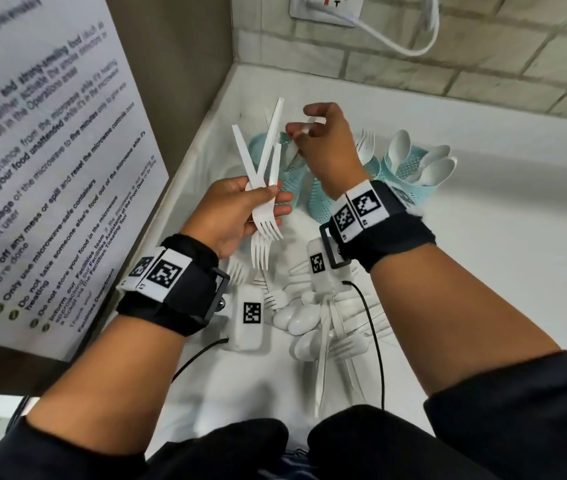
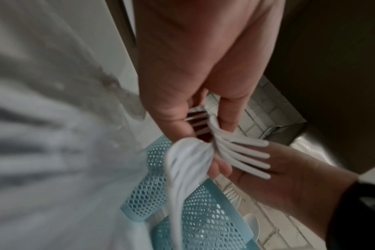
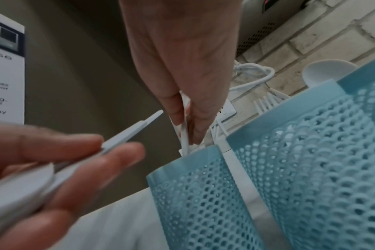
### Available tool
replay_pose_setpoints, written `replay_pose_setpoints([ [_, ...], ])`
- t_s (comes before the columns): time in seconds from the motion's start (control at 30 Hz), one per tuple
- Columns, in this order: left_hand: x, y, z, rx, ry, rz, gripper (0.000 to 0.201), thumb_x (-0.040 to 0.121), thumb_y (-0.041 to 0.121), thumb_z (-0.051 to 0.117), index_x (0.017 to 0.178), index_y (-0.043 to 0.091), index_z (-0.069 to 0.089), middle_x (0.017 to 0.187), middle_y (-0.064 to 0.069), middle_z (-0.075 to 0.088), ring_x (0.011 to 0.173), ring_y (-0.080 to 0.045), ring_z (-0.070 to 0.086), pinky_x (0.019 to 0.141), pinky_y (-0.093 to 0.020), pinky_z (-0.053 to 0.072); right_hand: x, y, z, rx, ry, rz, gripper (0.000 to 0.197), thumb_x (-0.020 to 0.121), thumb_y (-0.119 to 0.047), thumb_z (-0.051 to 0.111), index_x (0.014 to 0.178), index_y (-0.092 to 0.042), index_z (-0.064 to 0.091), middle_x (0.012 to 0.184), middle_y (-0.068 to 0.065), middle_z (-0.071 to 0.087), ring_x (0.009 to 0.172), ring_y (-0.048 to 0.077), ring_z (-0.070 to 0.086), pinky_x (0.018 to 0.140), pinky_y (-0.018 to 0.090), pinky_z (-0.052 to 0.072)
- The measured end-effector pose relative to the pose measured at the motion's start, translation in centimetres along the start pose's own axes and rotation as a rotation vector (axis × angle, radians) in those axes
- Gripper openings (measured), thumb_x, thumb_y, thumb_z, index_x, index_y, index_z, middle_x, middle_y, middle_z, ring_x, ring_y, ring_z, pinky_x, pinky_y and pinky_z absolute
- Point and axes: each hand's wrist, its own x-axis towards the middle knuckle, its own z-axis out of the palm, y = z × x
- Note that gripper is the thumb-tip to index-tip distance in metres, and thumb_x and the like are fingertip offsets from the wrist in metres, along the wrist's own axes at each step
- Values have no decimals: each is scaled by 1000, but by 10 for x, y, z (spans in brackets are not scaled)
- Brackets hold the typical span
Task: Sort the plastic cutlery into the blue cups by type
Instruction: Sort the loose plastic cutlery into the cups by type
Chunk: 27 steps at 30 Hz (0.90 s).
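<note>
Head view shows the left hand (image 1: 226, 211) with its grip closed around a bunch of white forks (image 1: 264, 216), tines pointing down toward the person and handles fanning upward. The right hand (image 1: 327, 143) pinches a single white piece of cutlery (image 3: 184, 135) between fingertips, its lower end inside the leftmost blue cup (image 1: 289, 168); I cannot tell its type. Another blue cup (image 1: 403, 174) to the right holds spoons. Loose forks and spoons (image 1: 313, 317) lie heaped on the white tabletop (image 1: 483, 271), nearer the person.
</note>
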Motion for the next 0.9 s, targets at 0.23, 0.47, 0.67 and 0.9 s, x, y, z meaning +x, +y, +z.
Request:
replay_pose_setpoints([
  [0.23,-1,3,5,-33,-125,-19,14,92,5,50,98,6,62,82,-3,74,77,-16,72,69,-28,59,-4,-15,-23,-101,95,-180,37,84,-10,65,118,-9,51,104,2,59,101,13,58,92,28,49],
  [0.47,-2,11,17,-28,-267,-20,19,94,8,46,104,7,61,88,-4,74,83,-17,71,76,-30,58,-32,-41,-55,-515,-224,-116,34,80,-37,71,76,-4,66,55,-4,53,41,-2,45,45,8,36],
  [0.67,-4,9,23,-13,-373,-61,23,88,16,49,106,8,60,92,-6,73,85,-20,71,79,-38,55,-34,-39,-72,-185,-96,9,25,88,-18,63,68,-12,49,58,4,56,49,12,53,44,19,43],
  [0.9,-5,9,26,35,-360,-93,16,92,13,48,102,13,61,89,-3,74,74,-18,72,60,-24,57,-35,-39,-80,30,47,61,19,89,-8,60,86,-13,42,69,7,58,44,9,56,46,20,47],
])
